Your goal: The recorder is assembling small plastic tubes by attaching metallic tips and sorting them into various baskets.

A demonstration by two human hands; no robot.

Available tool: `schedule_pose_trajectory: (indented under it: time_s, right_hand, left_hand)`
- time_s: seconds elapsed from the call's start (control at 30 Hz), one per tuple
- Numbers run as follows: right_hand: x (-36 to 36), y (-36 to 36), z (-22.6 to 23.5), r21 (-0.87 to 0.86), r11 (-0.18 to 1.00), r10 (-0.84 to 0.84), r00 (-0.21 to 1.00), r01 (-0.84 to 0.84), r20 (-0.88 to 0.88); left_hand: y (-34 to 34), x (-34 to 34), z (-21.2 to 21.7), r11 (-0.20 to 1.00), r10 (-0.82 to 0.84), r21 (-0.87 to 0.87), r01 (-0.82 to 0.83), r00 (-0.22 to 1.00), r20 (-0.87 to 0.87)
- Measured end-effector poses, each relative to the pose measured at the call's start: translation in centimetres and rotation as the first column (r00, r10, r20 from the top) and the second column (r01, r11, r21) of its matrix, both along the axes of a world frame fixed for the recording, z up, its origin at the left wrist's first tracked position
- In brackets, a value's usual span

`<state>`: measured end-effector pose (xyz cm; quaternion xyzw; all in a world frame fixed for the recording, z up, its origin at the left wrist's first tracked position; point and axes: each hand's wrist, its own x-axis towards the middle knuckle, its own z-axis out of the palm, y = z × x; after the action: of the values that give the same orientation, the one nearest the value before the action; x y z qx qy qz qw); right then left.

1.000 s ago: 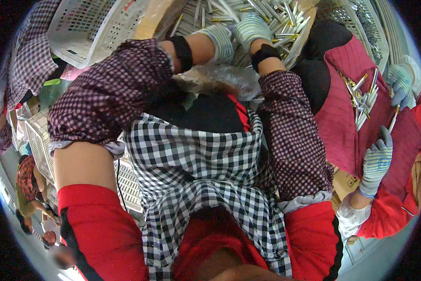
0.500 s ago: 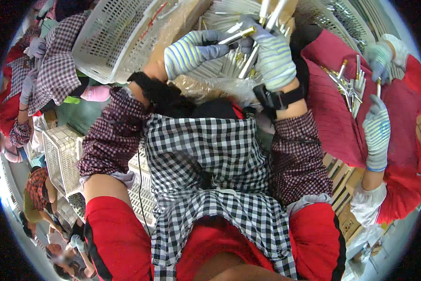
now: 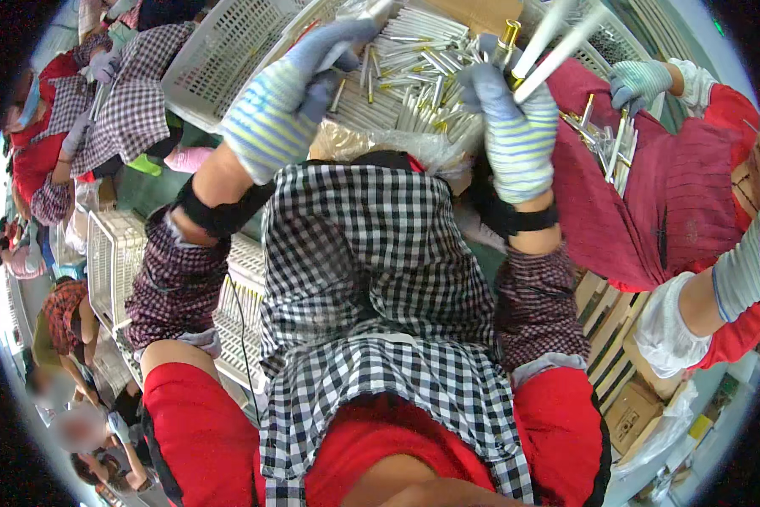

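My left hand [image 3: 283, 106], in a striped knit glove with grey fingers, reaches toward the top edge. A blurred white tube [image 3: 380, 10] shows at its fingertips, partly cut off by the picture's edge. My right hand [image 3: 515, 127], gloved alike, is closed around several slim white tubes [image 3: 561, 55] with gold-coloured ends. These point up and to the right. Between and beyond both hands lies a pile of white tubes [image 3: 430, 76], many gold-tipped, in a cardboard box lined with clear plastic [image 3: 397, 144].
A white perforated basket [image 3: 219, 68] stands left of the box. On the right, a co-worker's gloved hand [image 3: 642, 83] is close to tubes lying on a dark red cloth [image 3: 692, 186]. White crates [image 3: 116, 266] stand at my left, and other people sit farther left.
My hands have moved apart: the left swung left and up with its tube, the right shifted right with its bunch. The co-worker's nearer hand drew back toward the right edge.
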<state>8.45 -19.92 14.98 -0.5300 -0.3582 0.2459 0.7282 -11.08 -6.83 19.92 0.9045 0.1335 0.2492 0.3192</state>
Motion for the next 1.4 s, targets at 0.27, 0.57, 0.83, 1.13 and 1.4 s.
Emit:
schedule_pose_trajectory:
  time_s: [0.27, 0.57, 0.83, 1.13, 1.4]
  right_hand:
    - [0.5, -4.5, -2.1, -0.112, 0.992, 0.053, 0.603, 0.06, 0.796]
    - [-1.6, -4.6, 1.0, 0.078, 0.993, -0.085, 0.079, 0.087, 0.993]
    - [-3.3, -4.6, 1.6, -0.016, 1.0, 0.021, -0.181, 0.025, 0.983]
    - [-4.4, -4.3, 1.8, -0.035, 0.997, 0.017, -0.258, -0.066, 0.966]
    - [-4.1, -4.4, 2.0, -0.052, 0.997, 0.037, -0.26, -0.053, 0.965]
  left_hand:
    - [-3.0, -4.0, -1.3, 0.997, 0.073, -0.009, -0.073, 0.997, -0.007]
    - [-4.1, -6.2, -1.0, 1.0, -0.029, -0.014, 0.027, 0.988, -0.149]
    - [-4.0, -7.9, -1.6, 0.989, -0.014, -0.14, -0.053, 0.897, -0.441]
    - [-4.8, -7.7, -0.3, 0.803, -0.177, -0.573, -0.164, 0.852, -0.493]
    - [-4.1, -8.9, -1.1, 0.801, -0.112, -0.561, -0.207, 0.87, -0.481]
